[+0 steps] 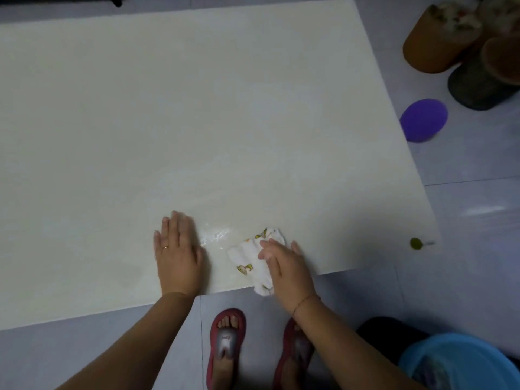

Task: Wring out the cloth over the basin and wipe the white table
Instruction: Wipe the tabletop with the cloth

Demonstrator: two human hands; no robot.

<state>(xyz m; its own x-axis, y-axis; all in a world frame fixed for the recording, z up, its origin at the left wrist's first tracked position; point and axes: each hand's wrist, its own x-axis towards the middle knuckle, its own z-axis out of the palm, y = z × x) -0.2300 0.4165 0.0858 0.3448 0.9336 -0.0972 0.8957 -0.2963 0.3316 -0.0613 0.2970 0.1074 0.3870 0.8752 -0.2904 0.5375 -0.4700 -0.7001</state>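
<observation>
Clearly the wiping step is in hand — wringing looks done.
The right hand [284, 267] presses the cloth [254, 260] flat on the white surface [197, 108]; the left hand [177, 254] lies spread and empty beside it, a wet streak [216, 235] between them. The next move likely calls for a sweep away from the near edge — the basin [461, 361] waits behind the right arm.

soft printed cloth [253, 256] on smooth, glossy white table [168, 122].

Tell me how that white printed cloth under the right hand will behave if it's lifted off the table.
The white printed cloth looks crumpled and folded, with one end drooping over the white table edge, so it would probably hang limp. A wet sheen beside it suggests it is damp, likely slightly heavy and clingy.
</observation>
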